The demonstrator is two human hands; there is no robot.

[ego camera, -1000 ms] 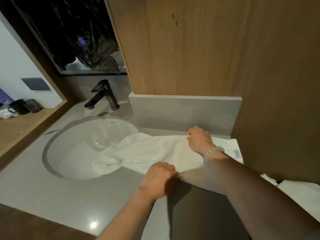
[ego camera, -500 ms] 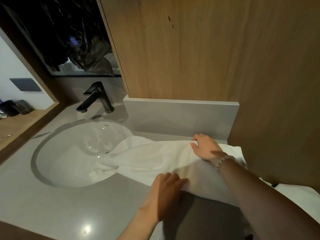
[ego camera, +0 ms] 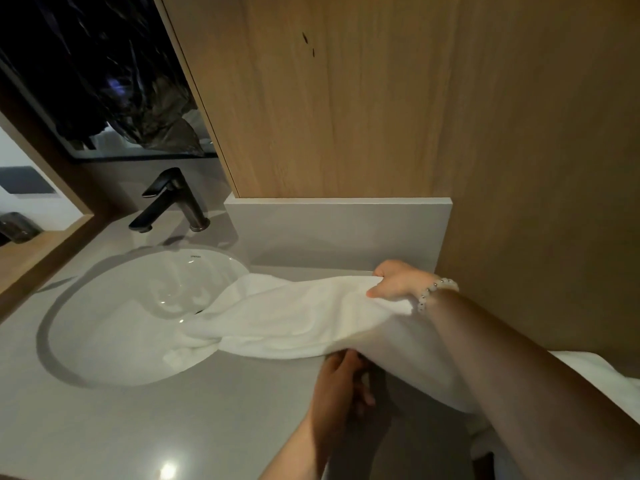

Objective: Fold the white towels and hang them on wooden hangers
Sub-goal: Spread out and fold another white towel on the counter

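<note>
Far edge: it has risen since a second ago, when the right grip pressed it flat. That grip now pinches the white towel by this edge and holds it off the surface.
Left grip: it has slid from on top of the near edge to beneath it. Cloth hides the fingertips, so I cannot tell whether it pinches or only touches.
Towel axis: runs left to right, from the right grip down to a bunched end sagging into the sink.
Turning relation: the loose end lies well left of both grips, the left one nearer. It likely has to come out of the basin before any fold.
Room: the backsplash and wooden panel stand close behind and to the right. Open surface lies in front, and a second towel lies just to the right.
</note>
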